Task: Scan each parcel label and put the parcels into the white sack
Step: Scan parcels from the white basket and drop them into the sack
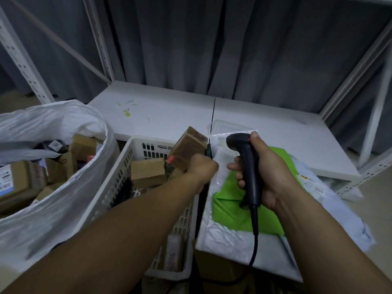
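As the left hand [201,168] closes round a small brown cardboard parcel [188,148] at the centre of the frame, holding it tilted above a white slotted basket [135,149], the right hand [265,166] grips a black handheld scanner [248,166] just to the right, fingers wrapped round its handle and its head angled toward the left. A red tag [170,159] shows at the parcel's lower corner, beside the knuckles; the parcel's label cannot be made out. A spot of red light [250,139] glows on the scanner's head by the thumb, and its black cable [254,240] drops toward the lower edge of the frame. More brown boxes [148,171] lie in the basket below the held parcel. The white sack [53,209] stands open at the left of the frame, just beside the basket, with cardboard parcels piled inside it. Under the right hand, at centre right, a bright green packet [229,209] lies on white plastic mailers [224,240]. Behind, a white table [169,111] spans the middle of the frame, marked with a few greenish smears, with grey curtains [212,49] hanging across the top and white metal racking [19,58] at the upper left and right.
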